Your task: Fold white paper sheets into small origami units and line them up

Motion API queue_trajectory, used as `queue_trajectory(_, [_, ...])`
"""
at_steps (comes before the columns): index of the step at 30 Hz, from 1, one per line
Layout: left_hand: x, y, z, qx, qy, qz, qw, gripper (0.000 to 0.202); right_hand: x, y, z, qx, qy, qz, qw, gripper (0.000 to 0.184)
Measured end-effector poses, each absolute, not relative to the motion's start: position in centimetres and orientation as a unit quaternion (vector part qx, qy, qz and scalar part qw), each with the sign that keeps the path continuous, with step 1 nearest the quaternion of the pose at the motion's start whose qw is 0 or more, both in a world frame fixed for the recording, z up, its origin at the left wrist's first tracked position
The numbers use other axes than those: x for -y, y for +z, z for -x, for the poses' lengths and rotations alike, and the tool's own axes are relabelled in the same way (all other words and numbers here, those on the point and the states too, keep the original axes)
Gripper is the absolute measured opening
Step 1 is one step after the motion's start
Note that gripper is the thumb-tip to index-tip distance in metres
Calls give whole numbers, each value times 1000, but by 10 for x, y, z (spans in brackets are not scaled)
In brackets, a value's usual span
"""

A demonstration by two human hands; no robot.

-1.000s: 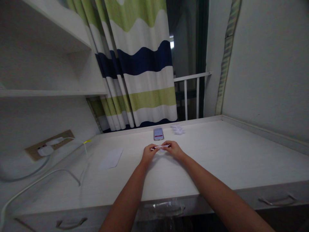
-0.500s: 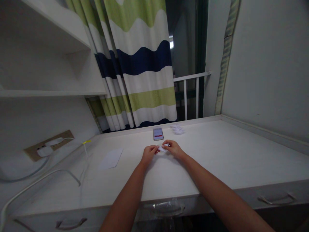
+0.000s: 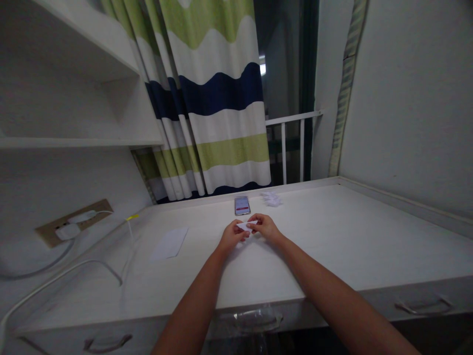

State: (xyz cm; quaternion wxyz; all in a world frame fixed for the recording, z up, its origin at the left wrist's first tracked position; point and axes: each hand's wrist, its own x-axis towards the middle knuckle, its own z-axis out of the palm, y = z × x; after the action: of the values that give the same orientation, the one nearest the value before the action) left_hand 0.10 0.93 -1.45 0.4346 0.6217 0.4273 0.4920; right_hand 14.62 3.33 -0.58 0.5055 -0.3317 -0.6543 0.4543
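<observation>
A small folded piece of white paper (image 3: pixel 245 226), roughly triangular, is held between both hands just above the desk. My left hand (image 3: pixel 232 234) is closed on its left end, the thumb below and some fingers behind it. My right hand (image 3: pixel 265 227) pinches the right end between thumb and fingers. Beyond the hands lies a phone (image 3: pixel 242 205) with a lit screen. To its right sit several small folded white papers (image 3: pixel 271 198) in a loose cluster. A stack or sheet of flat white paper (image 3: pixel 170 243) rests to the left of my hands.
The white desk (image 3: pixel 332 236) has a raised back edge and drawers with handles (image 3: pixel 108 343) along its front. White cables (image 3: pixel 92 261) run from plugs (image 3: pixel 68 231) at the left wall. A striped curtain (image 3: pixel 221 88) hangs behind, and a shelf (image 3: pixel 74 143) juts out at upper left.
My left hand has turned and shifted its hold on the folded paper, its thumb now lower. More of the paper's triangular face shows. My right hand has barely moved.
</observation>
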Motion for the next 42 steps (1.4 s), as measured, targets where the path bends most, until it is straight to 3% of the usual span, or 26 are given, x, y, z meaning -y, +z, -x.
queue_trajectory(8, [-7,-6,3,-451,509,-603,418,30,-34,-4,-148,625,550,293,470,38])
queue_trajectory(19, [-6,-5,4,-456,511,-600,412,26,-35,-5,-149,647,516,304,472,38])
queue_trajectory(26, [-6,-6,4,-454,492,-596,443,39,-37,-6,-151,679,417,336,502,35])
queue_trajectory(42, [-7,-8,3,-437,480,-609,457,46,-37,-12,-145,653,478,295,508,36])
